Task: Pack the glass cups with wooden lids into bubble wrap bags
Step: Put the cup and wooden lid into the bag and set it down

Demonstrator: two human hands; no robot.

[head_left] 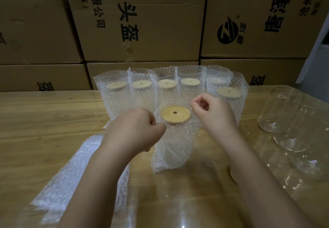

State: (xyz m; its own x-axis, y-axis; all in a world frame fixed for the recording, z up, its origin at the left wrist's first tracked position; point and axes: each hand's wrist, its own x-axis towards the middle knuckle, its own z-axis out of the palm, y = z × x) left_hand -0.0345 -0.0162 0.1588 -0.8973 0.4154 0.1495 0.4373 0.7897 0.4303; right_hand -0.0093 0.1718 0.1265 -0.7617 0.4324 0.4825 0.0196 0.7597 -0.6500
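Left hand [142, 126] and right hand [211, 114] pinch bag [170, 156] mouth, either side of upright cup [173, 123], centre frame.
Risk: uneven tug likely tips cup into packed row [167, 83] behind, or knocks lid [175, 114] loose. Clear glass under bubble film; lid round, tan wood, centre hole.

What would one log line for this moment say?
left hand: pinches bubble wrap bag | right hand: pinches same bag | wooden lid: on cup inside | bagged cups: behind | empty glasses: right
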